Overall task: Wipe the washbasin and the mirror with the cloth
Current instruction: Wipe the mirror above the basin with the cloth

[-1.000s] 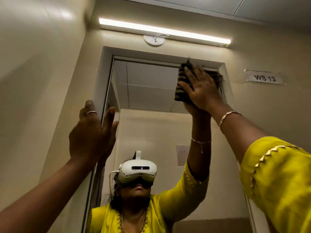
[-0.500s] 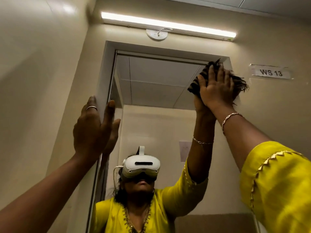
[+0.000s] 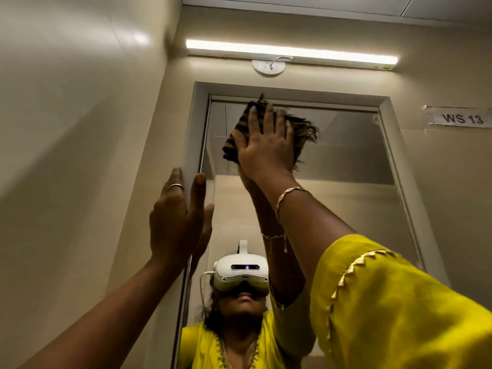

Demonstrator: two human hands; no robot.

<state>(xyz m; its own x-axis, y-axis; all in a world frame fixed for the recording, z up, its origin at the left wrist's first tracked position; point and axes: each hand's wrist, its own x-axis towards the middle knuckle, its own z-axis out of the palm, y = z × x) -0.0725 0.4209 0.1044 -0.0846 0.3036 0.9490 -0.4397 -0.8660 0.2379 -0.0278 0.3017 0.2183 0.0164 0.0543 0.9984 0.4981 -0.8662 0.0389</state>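
Note:
A tall framed mirror (image 3: 346,182) fills the wall ahead, and its glass shows the person's reflection in a yellow top and a white headset. My right hand (image 3: 263,145) presses a dark striped cloth (image 3: 300,129) flat against the upper left part of the glass. The cloth's frayed edge sticks out to the right of my fingers. My left hand (image 3: 175,217) rests flat, fingers apart, on the mirror's left frame at mid height and holds nothing. The washbasin is out of view.
A lit tube light (image 3: 290,53) and a round white fitting (image 3: 268,67) hang above the mirror. A label reading WS 13 (image 3: 460,118) is stuck on the wall to the right. A glossy side wall (image 3: 66,155) stands close on the left.
My right hand has swept the cloth from the mirror's top right corner leftwards and a little down to its upper left. My left hand stays on the frame.

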